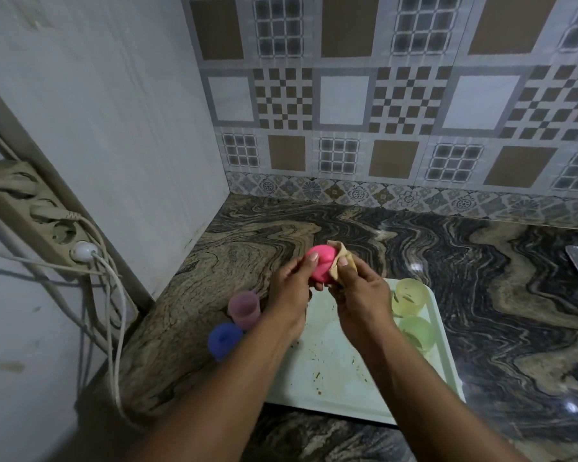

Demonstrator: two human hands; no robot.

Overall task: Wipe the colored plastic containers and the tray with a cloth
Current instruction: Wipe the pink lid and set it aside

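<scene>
The pink container (321, 264) is held in the air above the far edge of the pale green tray (334, 378), the left hand (289, 288) gripping it. The right hand (357, 291) presses a tan cloth (339, 258) against its side. Yellow (409, 295) and green (417, 331) containers stand on the tray; purple (244, 308) and blue (224, 340) ones sit on the tabletop (481, 261) to its left.

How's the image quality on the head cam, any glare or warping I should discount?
Head view: dim and soft overall; wide-angle bending curves the wall tiles; small glare spots on the countertop; pink container and both hands slightly blurred.
</scene>
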